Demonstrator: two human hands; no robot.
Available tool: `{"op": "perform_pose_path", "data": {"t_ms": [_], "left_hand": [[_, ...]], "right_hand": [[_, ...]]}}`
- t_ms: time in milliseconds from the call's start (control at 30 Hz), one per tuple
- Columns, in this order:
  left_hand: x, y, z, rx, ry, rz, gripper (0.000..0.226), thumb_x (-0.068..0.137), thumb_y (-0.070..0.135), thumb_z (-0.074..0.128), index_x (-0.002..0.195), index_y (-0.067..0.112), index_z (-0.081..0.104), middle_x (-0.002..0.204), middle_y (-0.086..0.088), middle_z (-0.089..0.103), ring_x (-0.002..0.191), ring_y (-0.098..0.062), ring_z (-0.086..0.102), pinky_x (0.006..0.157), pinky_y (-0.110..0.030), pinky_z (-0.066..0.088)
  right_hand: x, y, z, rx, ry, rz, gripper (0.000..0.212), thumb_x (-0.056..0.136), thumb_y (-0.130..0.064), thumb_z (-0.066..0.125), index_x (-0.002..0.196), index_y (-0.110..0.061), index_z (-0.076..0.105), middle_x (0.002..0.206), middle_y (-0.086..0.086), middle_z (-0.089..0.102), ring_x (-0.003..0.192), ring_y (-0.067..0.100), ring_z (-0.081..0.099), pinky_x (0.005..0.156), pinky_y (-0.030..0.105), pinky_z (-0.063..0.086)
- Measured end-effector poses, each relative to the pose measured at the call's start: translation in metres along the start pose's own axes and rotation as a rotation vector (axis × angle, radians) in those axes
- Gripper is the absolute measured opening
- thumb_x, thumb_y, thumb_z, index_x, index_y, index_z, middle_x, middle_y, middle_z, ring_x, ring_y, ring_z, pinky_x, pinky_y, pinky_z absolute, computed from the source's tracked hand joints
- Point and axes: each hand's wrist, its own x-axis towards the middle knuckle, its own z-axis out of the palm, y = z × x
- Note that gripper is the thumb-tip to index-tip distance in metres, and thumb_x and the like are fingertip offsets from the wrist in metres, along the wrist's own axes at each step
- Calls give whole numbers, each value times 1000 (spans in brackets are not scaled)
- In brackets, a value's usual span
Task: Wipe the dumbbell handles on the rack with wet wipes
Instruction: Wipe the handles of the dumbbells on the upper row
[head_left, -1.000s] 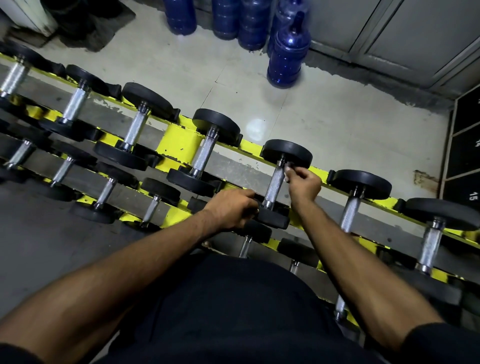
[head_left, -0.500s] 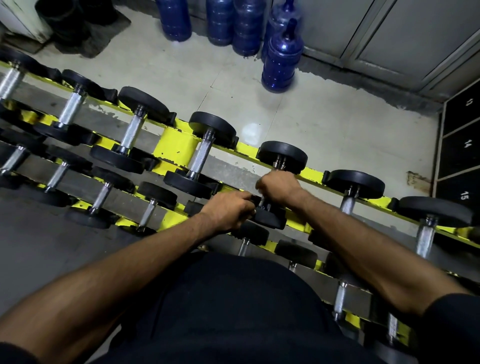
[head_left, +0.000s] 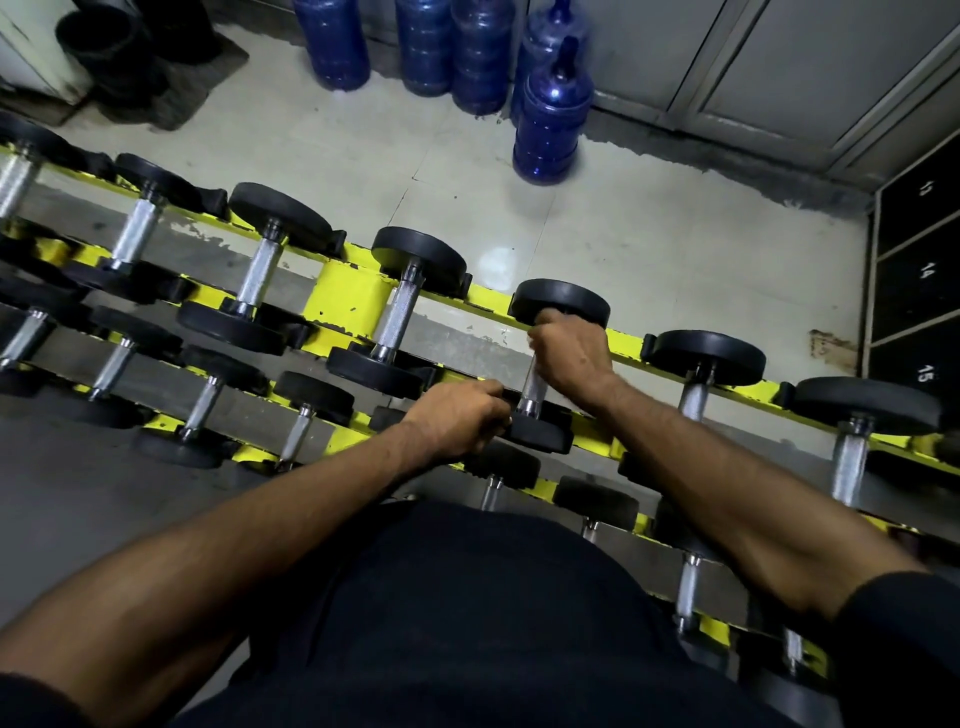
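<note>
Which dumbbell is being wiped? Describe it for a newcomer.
On the yellow rack, find the top row's wide yellow plate. The dumbbell lies second right of it. Only it is held: right hand round the handle, left hand at the near head.

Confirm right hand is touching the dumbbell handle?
Touching. Head view: right hand grips round the dumbbell handle, no gap; bare steel shows below the fist.
</note>
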Motion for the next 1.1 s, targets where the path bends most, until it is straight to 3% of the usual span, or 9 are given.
{"op": "perform_pose_path", "data": {"t_ms": [67,167,333,500,633,700,833,967,1100], "left_hand": [[0,0,0,-2,1,4,13,95,28,64,103,24,72,102,4,59,88,-17,61,63,-25,36],[1,0,-2,-8,-1,9,12,94,27,65,100,22,74,99,3,60,85,-19,62,61,-27,39],[4,0,-9,-6,-23,16,16,94,29,65,104,21,75,100,2,62,84,-21,64,62,-28,44],[6,2,-13,5,-50,37,21,95,29,65,114,26,73,107,4,62,91,-16,63,69,-23,41],[7,2,-14,9,-62,43,20,95,27,65,112,24,74,106,3,63,89,-18,65,71,-29,51],[7,1,-15,16,-64,39,17,94,27,65,107,23,75,104,3,63,86,-20,65,69,-32,53],[8,-1,-15,30,-67,58,15,94,28,67,105,22,75,101,3,62,84,-18,64,67,-28,48],[8,-2,-15,8,-57,81,15,93,26,69,105,20,76,101,2,63,83,-18,65,64,-24,41],[7,-2,-16,6,-67,97,18,96,28,65,110,21,74,104,2,62,86,-15,62,66,-22,38]], "right_hand": [[-7,-2,4,0,24,-67,14,88,-27,68,97,-18,74,101,1,59,91,26,60,57,31,37],[-15,2,3,120,-7,-143,16,89,-27,65,100,-21,75,100,-3,64,97,24,60,60,31,43],[-16,2,6,424,175,252,14,85,-22,66,97,-19,73,95,-2,63,85,23,60,62,29,42],[-49,-16,26,931,145,778,11,84,-29,72,81,-22,64,80,-11,66,73,11,60,65,27,48],[-18,3,30,1562,115,1182,19,83,-2,73,74,-17,66,82,7,70,58,16,58,48,25,48],[-5,8,26,1785,124,1251,23,85,11,62,80,-12,61,74,10,62,54,15,52,45,25,50],[-17,17,22,1790,-84,1149,15,86,11,63,92,-3,67,86,8,67,71,17,65,75,35,61],[-35,27,39,1666,-319,1114,18,76,19,63,85,6,72,99,20,71,75,26,73,62,33,61],[-20,15,41,1712,-90,1183,22,78,18,64,83,-1,74,85,11,70,65,18,69,61,31,59]]}}
